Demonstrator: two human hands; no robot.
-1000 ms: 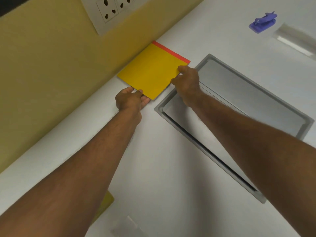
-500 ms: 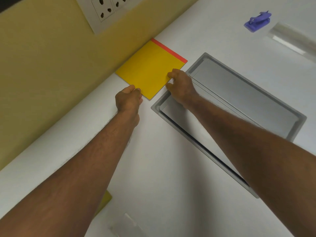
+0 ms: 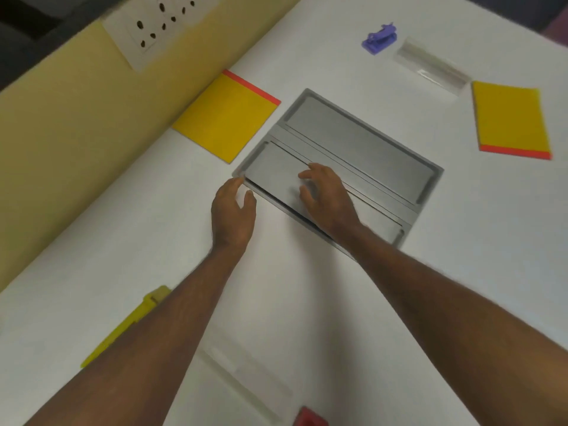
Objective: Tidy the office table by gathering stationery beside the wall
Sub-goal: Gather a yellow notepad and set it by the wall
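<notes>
Both hands have left the yellow notepad (image 3: 226, 116), now beside the wall (image 3: 70, 130) beyond released, empty fingers (image 3: 307, 175); reach next for the second notepad (image 3: 510, 118), gripping its edge flat.

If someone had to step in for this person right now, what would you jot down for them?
Left hand and right hand: both open, holding nothing, over the near edge of the grey floor-box lid.
Done: one yellow pad lies against the wall.
Left: second yellow pad, purple stapler, clear ruler, yellow cutter, another clear ruler and a red item lie away from the wall.
</notes>
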